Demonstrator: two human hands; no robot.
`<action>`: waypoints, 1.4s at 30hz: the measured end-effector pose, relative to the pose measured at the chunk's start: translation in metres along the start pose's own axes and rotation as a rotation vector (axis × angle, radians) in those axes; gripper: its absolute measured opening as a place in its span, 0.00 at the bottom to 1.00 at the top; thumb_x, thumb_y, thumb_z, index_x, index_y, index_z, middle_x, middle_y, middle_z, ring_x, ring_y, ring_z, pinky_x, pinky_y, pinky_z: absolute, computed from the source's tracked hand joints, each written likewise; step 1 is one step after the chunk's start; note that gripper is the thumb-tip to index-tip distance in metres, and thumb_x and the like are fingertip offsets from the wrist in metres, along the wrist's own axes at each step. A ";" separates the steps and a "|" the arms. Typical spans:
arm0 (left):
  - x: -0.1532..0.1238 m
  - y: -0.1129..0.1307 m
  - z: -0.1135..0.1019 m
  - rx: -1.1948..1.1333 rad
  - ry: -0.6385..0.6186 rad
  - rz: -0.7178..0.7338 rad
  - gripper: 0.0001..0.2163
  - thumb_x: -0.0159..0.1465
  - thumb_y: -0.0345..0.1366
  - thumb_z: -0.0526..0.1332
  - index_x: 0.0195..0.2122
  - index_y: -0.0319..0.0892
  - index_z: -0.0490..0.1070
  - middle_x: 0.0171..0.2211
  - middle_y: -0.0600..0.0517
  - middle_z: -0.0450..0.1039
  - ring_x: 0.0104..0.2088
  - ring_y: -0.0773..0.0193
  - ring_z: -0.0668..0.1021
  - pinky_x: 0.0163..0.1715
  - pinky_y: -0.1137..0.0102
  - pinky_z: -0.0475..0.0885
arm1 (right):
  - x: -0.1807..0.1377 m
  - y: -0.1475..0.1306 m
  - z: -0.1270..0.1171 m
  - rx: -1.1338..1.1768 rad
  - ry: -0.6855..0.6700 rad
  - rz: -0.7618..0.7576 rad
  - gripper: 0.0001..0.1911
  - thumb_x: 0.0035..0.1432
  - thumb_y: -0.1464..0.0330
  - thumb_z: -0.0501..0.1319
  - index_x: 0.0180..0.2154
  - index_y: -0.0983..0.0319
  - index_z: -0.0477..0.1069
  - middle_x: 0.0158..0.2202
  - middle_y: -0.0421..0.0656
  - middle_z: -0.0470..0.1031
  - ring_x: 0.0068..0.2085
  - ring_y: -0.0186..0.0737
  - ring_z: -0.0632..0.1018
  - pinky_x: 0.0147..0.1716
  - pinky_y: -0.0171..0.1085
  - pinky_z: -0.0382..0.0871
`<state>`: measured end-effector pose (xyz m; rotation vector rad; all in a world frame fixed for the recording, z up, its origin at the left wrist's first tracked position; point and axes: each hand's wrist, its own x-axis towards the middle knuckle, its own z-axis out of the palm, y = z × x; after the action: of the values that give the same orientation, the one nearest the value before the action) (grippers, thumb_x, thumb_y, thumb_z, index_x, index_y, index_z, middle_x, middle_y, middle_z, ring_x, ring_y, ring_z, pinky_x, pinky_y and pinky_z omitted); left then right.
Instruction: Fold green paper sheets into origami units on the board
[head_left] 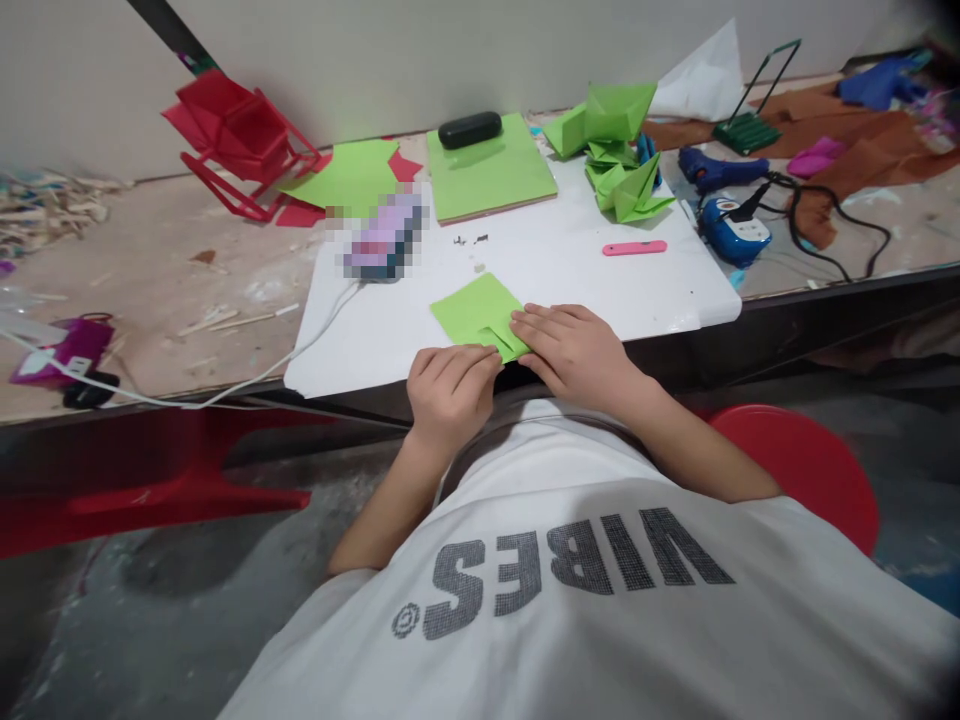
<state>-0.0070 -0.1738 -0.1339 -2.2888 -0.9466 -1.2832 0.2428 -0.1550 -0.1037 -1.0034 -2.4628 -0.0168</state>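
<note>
A green sheet of paper [476, 305] lies on the white board close to its front edge, its near side folded over with a small flap raised. My left hand [454, 390] is closed on the near left part of the fold, fingers bent and fingertips on the paper. From the right, my right hand [574, 350] grips the near right corner, its fingers together on top and its thumb low at the near edge. The undersides of both hands are hidden.
Behind the paper are a phone [382, 240] on a white cable, a green pad [495, 180] bearing a black case [470, 130], and folded green papers [626, 185]. A pink cutter [634, 248] lies right, near a blue glue gun [720, 170]. A red model chair [240, 140] stands left.
</note>
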 end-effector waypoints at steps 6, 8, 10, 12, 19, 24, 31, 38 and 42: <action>0.039 0.003 -0.002 -0.142 0.000 0.032 0.07 0.77 0.28 0.69 0.48 0.49 0.81 0.39 0.52 0.92 0.37 0.58 0.90 0.41 0.58 0.74 | -0.006 0.011 -0.012 0.080 0.069 -0.020 0.22 0.83 0.72 0.58 0.66 0.61 0.86 0.62 0.50 0.93 0.63 0.53 0.91 0.58 0.50 0.82; 0.056 -0.002 -0.002 -0.193 0.010 0.022 0.07 0.78 0.28 0.68 0.49 0.50 0.82 0.39 0.53 0.91 0.38 0.59 0.90 0.42 0.59 0.76 | -0.002 0.017 -0.024 0.075 0.083 -0.009 0.21 0.83 0.70 0.58 0.64 0.60 0.87 0.57 0.48 0.94 0.56 0.54 0.92 0.52 0.49 0.81; 0.077 -0.011 -0.001 -0.242 0.027 -0.005 0.06 0.80 0.30 0.68 0.49 0.49 0.84 0.40 0.52 0.91 0.40 0.59 0.90 0.43 0.61 0.78 | 0.011 0.023 -0.038 0.042 0.104 0.000 0.20 0.84 0.66 0.58 0.60 0.59 0.89 0.51 0.49 0.95 0.51 0.55 0.92 0.48 0.49 0.78; 0.102 -0.027 0.002 -0.298 0.049 -0.037 0.05 0.80 0.34 0.68 0.48 0.49 0.85 0.41 0.52 0.91 0.41 0.58 0.90 0.43 0.62 0.79 | 0.033 0.033 -0.054 0.003 0.117 -0.002 0.19 0.84 0.63 0.58 0.56 0.59 0.89 0.47 0.49 0.93 0.47 0.56 0.90 0.46 0.48 0.74; 0.190 -0.111 0.039 -0.332 0.080 -0.245 0.11 0.80 0.48 0.70 0.44 0.49 0.84 0.39 0.50 0.88 0.38 0.56 0.84 0.42 0.60 0.79 | 0.162 0.105 -0.072 -0.008 0.212 0.019 0.20 0.85 0.57 0.57 0.49 0.58 0.86 0.40 0.47 0.87 0.44 0.55 0.84 0.46 0.48 0.67; 0.192 -0.153 0.085 -0.321 0.164 -0.357 0.14 0.78 0.53 0.70 0.41 0.49 0.80 0.39 0.49 0.87 0.40 0.55 0.85 0.47 0.59 0.79 | 0.205 0.135 -0.037 0.021 0.297 0.098 0.19 0.82 0.62 0.56 0.52 0.58 0.86 0.48 0.51 0.90 0.47 0.55 0.83 0.46 0.47 0.65; 0.156 -0.156 0.113 -0.334 0.270 -0.383 0.13 0.77 0.52 0.68 0.41 0.49 0.82 0.38 0.48 0.89 0.39 0.56 0.87 0.44 0.62 0.80 | 0.187 0.129 -0.002 0.005 0.321 0.136 0.24 0.84 0.58 0.51 0.53 0.59 0.85 0.49 0.52 0.89 0.48 0.56 0.83 0.50 0.47 0.67; 0.147 -0.157 0.120 -0.360 0.283 -0.360 0.21 0.78 0.61 0.67 0.41 0.49 0.82 0.37 0.48 0.89 0.37 0.57 0.88 0.42 0.62 0.80 | 0.185 0.130 0.006 0.098 0.304 0.107 0.22 0.84 0.57 0.52 0.57 0.61 0.82 0.54 0.55 0.89 0.53 0.59 0.85 0.54 0.49 0.70; 0.143 -0.156 0.124 -0.376 0.277 -0.343 0.21 0.79 0.62 0.66 0.43 0.49 0.82 0.38 0.46 0.89 0.40 0.55 0.89 0.46 0.60 0.82 | 0.185 0.127 0.011 0.088 0.313 0.107 0.21 0.80 0.58 0.57 0.59 0.60 0.82 0.58 0.56 0.90 0.57 0.61 0.86 0.55 0.50 0.73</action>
<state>0.0126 0.0652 -0.0807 -2.1797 -1.1056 -2.0143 0.2081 0.0611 -0.0543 -1.0096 -2.1070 -0.0282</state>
